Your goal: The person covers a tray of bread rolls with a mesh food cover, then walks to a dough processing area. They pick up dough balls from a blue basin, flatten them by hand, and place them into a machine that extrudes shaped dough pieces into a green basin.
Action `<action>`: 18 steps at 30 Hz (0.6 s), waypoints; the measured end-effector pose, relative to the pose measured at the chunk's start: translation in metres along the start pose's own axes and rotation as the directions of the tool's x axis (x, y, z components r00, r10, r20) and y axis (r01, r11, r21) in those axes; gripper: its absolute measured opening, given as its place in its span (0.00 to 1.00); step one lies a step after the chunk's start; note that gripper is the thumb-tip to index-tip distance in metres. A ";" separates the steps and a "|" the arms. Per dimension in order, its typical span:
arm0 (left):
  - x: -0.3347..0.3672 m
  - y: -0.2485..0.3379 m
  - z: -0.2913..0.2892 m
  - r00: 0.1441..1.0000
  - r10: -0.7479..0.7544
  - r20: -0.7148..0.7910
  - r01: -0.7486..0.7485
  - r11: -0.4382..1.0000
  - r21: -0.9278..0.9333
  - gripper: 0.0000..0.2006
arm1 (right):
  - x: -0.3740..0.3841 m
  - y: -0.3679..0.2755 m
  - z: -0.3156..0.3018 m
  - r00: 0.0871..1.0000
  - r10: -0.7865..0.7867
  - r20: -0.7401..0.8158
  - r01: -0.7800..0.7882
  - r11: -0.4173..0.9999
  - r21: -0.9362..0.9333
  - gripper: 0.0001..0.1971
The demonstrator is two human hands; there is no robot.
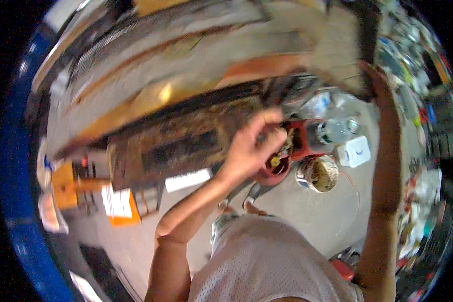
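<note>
My left hand [256, 143] is raised in the middle of the view, above the near right corner of a worn, dark-stained workbench [131, 156]. Its fingers are loosely bent and apart, and I see nothing between them. To the right, my right arm stretches far forward. My right hand [376, 80] is closed against a long dark object [368, 38], too blurred for me to tell its kind. Beyond the bench, a long beam-like piece with a yellowish edge [161, 95] runs across, smeared by motion.
Right of the bench stand red containers [274, 173], a dirty white bucket [323, 173], a clear plastic bottle [337, 131] and a white jug [355, 151]. An orange stool [125, 216] with papers stands at left. Mixed clutter [418, 201] lines the right side.
</note>
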State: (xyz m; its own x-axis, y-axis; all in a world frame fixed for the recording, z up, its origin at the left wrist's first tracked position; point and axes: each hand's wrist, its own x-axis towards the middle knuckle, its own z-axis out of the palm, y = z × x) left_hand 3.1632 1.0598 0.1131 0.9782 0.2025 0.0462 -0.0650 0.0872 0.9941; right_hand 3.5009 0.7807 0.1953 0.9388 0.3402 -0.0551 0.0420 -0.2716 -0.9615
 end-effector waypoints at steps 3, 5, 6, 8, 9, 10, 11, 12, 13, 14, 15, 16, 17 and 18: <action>-0.116 -0.150 -0.011 0.886 -0.459 0.070 0.434 0.765 -0.477 0.18 | 0.026 0.026 -0.010 1.000 0.002 -0.007 -0.003 0.994 -0.113 0.22; -0.213 -0.263 -0.025 0.958 -0.273 -0.088 0.117 0.654 -0.748 0.19 | 0.024 0.039 -0.019 0.998 -0.040 -0.052 0.032 0.989 -0.143 0.22; -0.251 -0.294 -0.039 0.844 -0.523 -0.118 0.260 0.592 -0.763 0.21 | 0.024 0.047 -0.016 0.996 -0.065 -0.067 0.054 0.987 -0.150 0.22; -0.307 -0.339 -0.064 0.619 -0.761 -0.192 0.300 0.456 -0.838 0.23 | 0.013 0.054 -0.016 0.981 -0.146 -0.125 0.126 0.980 -0.154 0.22; -0.328 -0.352 -0.072 0.560 -0.790 -0.250 0.213 0.429 -0.878 0.23 | 0.004 0.057 -0.018 0.968 -0.192 -0.165 0.168 0.975 -0.147 0.22; -0.331 -0.356 -0.078 0.570 -0.766 -0.298 0.110 0.430 -0.896 0.23 | -0.007 0.057 -0.026 0.941 -0.256 -0.220 0.228 0.963 -0.146 0.23; -0.329 -0.359 -0.091 0.572 -0.740 -0.354 0.003 0.433 -0.901 0.23 | -0.023 0.056 -0.027 0.903 -0.337 -0.267 0.303 0.939 -0.163 0.23; -0.319 -0.361 -0.106 0.476 -0.797 -0.371 -0.035 0.405 -0.914 0.25 | -0.043 0.056 -0.029 0.848 -0.439 -0.298 0.383 0.895 -0.229 0.23; -0.313 -0.365 -0.121 0.456 -0.791 -0.408 -0.112 0.404 -0.908 0.26 | -0.063 0.061 -0.033 0.793 -0.544 -0.274 0.431 0.819 -0.378 0.23; -0.308 -0.368 -0.134 0.433 -0.784 -0.445 -0.189 0.404 -0.895 0.27 | -0.083 0.072 -0.036 0.700 -0.703 -0.121 0.431 0.552 -0.714 0.22; -0.300 -0.372 -0.148 0.428 -0.776 -0.462 -0.232 0.400 -0.887 0.28 | -0.101 0.093 -0.034 0.715 -0.691 -0.108 0.371 0.505 -0.780 0.22; -0.294 -0.373 -0.162 0.418 -0.767 -0.488 -0.277 0.404 -0.872 0.30 | -0.117 0.118 -0.029 0.730 -0.676 -0.094 0.315 0.456 -0.832 0.21; -0.279 -0.376 -0.174 0.424 -0.759 -0.494 -0.308 0.393 -0.867 0.31 | -0.138 0.170 -0.047 0.795 -0.599 -0.092 0.289 0.508 -0.811 0.20; -0.263 -0.373 -0.183 0.438 -0.760 -0.481 -0.348 0.350 -0.870 0.33 | -0.158 0.223 -0.065 0.852 -0.517 -0.087 0.255 0.554 -0.792 0.19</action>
State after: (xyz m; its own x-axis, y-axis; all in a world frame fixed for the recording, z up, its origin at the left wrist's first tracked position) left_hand 2.8944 1.1523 -0.2879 0.3828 0.4914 -0.7823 -0.5346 0.8084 0.2462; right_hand 3.3841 0.6080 0.0072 0.8076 0.3518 0.4733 0.5340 -0.7769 -0.3336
